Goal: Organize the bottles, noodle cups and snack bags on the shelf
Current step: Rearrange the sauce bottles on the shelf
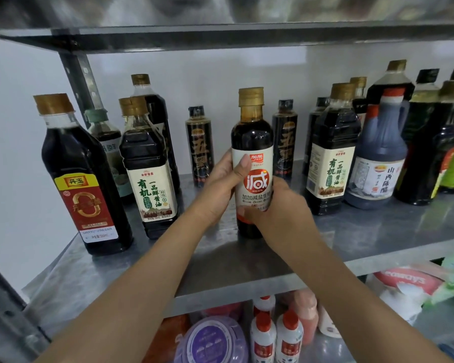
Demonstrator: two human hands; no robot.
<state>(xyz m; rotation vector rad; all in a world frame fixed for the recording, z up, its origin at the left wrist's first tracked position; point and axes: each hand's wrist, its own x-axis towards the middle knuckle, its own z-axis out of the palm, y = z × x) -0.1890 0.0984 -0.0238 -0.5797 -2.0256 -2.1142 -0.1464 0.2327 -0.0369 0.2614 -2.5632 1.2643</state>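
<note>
White label [256, 188] sits under both hands. The left hand [220, 187] wraps the bottle [252, 134] from the left, thumb [243, 166] flat on the front. The right hand [281, 205] curls round its lower right side. Both hands are just as close, one on each side. The bottle stands straight up, cap [250, 96] on top. Its bottom looks to rest on the shelf [220, 260], near the front. It stands between the left square bottle [147, 166] and the right square bottle [330, 153].
</note>
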